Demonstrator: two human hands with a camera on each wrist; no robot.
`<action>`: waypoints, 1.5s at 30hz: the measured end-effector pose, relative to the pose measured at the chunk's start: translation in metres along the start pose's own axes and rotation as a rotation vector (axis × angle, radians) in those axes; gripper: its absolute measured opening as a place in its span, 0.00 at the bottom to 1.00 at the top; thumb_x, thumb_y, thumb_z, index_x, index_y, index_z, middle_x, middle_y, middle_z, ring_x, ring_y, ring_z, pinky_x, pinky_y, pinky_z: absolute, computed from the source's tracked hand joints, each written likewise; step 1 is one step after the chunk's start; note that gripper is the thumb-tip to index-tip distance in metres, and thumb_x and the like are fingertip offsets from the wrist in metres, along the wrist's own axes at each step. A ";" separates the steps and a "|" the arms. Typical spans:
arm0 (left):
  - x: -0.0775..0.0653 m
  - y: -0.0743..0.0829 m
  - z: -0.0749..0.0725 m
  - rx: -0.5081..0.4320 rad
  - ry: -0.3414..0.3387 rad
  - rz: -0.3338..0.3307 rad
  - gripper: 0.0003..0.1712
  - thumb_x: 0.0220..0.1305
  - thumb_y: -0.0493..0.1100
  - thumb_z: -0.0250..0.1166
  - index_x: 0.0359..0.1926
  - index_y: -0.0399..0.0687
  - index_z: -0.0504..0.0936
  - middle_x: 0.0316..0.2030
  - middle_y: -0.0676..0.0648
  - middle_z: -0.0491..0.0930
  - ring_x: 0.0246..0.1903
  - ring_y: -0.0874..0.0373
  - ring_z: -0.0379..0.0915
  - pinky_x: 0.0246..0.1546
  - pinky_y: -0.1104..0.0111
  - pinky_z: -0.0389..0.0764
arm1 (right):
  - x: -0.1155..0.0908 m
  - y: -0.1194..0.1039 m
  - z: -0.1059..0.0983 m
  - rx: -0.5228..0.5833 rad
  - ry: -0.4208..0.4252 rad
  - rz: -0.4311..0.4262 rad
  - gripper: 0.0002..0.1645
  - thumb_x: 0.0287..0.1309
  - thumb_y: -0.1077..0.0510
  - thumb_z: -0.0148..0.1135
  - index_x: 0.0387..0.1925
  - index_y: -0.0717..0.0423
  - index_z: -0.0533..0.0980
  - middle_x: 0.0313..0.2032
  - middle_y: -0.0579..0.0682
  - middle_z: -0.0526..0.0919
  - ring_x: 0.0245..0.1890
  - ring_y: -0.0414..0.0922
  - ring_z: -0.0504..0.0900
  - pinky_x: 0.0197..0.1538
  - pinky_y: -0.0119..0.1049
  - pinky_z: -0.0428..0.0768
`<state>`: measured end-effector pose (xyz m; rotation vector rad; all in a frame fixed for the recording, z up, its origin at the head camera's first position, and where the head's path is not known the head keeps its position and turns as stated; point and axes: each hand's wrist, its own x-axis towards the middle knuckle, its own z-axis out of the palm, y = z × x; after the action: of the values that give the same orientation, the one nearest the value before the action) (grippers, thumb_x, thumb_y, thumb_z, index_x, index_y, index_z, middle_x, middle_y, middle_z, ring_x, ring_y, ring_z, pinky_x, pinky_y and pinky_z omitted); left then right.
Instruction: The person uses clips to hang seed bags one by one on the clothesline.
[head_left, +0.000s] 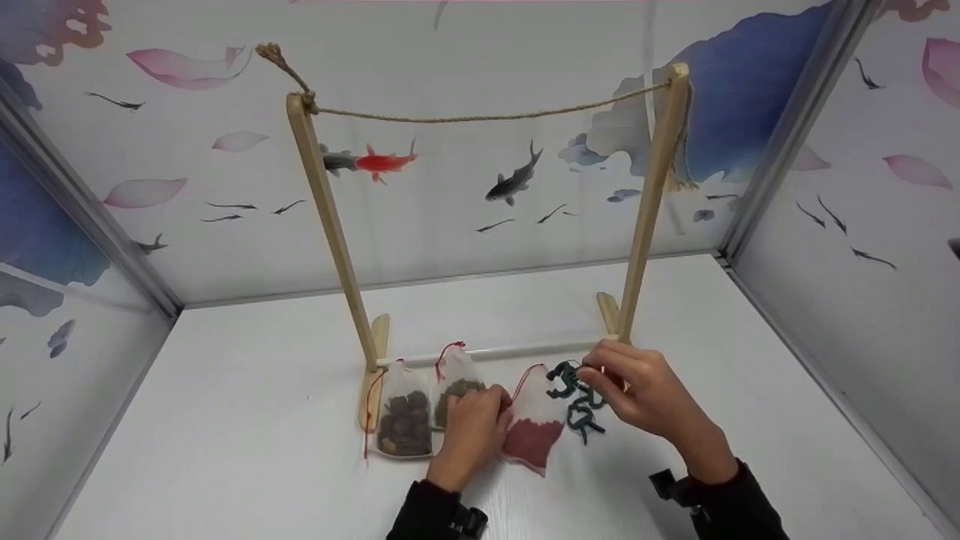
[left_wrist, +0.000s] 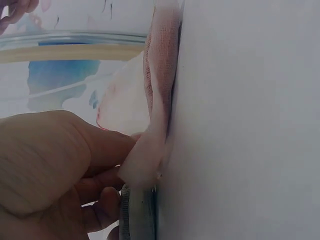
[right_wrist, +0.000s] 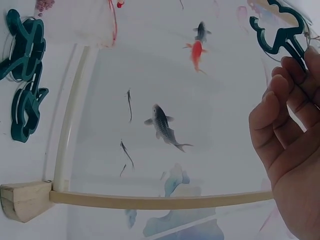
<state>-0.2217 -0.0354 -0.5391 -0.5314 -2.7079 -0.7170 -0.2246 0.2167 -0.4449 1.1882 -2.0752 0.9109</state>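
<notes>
- One red-filled bag [head_left: 534, 444] lay on the white table [head_left: 262, 450], just beside the green clips [head_left: 582, 424]!
- There, the left hand [head_left: 472, 424] had it, thumb and fingers pinching its mesh edge!
- And the right hand [head_left: 637, 386] pinched a single clip [right_wrist: 282, 36] above the surface!

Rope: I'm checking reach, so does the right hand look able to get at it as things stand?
Probably yes, if raised: nothing shows between the right hand and the rope, though the clip that hand holds may limit its grip.
</notes>
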 end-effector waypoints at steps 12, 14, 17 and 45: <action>0.011 0.024 -0.027 -0.056 0.177 0.101 0.08 0.59 0.37 0.74 0.41 0.46 0.89 0.32 0.52 0.87 0.30 0.54 0.76 0.33 0.62 0.71 | 0.004 -0.003 -0.008 -0.009 0.016 -0.024 0.04 0.66 0.63 0.66 0.37 0.51 0.81 0.30 0.40 0.77 0.22 0.32 0.69 0.24 0.20 0.68; 0.016 0.028 -0.037 -0.100 0.178 0.114 0.07 0.60 0.36 0.73 0.41 0.44 0.90 0.32 0.51 0.87 0.32 0.54 0.77 0.34 0.61 0.73 | 0.007 -0.004 -0.013 -0.030 0.024 -0.023 0.02 0.68 0.61 0.65 0.37 0.52 0.81 0.31 0.40 0.78 0.22 0.32 0.69 0.24 0.20 0.68; 0.026 0.036 -0.056 -0.158 0.137 0.127 0.07 0.63 0.36 0.72 0.42 0.42 0.89 0.34 0.50 0.87 0.35 0.54 0.78 0.38 0.60 0.76 | 0.016 -0.004 -0.024 -0.073 0.047 -0.031 0.07 0.72 0.56 0.61 0.38 0.54 0.81 0.31 0.41 0.77 0.22 0.32 0.68 0.23 0.20 0.68; 0.161 0.103 -0.196 -0.034 0.153 0.195 0.10 0.70 0.42 0.66 0.45 0.41 0.87 0.38 0.46 0.87 0.38 0.53 0.82 0.40 0.60 0.81 | 0.197 0.009 -0.149 -0.652 0.246 -0.234 0.16 0.73 0.53 0.59 0.37 0.64 0.80 0.25 0.56 0.73 0.13 0.47 0.59 0.17 0.39 0.56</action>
<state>-0.2861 -0.0101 -0.2744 -0.7070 -2.4662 -0.7209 -0.2974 0.2397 -0.2095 0.8822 -1.7764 0.2162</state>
